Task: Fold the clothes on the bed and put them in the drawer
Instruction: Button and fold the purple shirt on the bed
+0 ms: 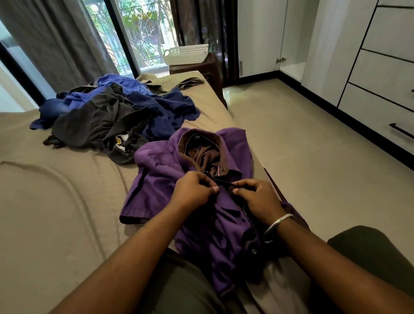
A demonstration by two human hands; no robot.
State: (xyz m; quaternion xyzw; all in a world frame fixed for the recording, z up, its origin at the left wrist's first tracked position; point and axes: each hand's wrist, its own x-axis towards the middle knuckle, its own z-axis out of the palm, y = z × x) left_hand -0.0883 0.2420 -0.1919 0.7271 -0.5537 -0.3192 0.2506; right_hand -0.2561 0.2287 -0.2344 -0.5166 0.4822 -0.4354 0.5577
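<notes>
A bed (pixel 47 189) covered in a creased beige sheet fills the left and middle of the view, its right edge running beside a pale tiled floor (pixel 309 151). Directly on the sheet, near the right edge, lies a purple shirt (pixel 159 183) with a brown collar, spread front-up and rumpled. Farther back on the bed sits a loose heap of clothes (pixel 117 113) in black, dark blue and brighter blue, its near edge just beside the shirt, and a flat khaki garment (pixel 168 80) lies at the far end.
</notes>
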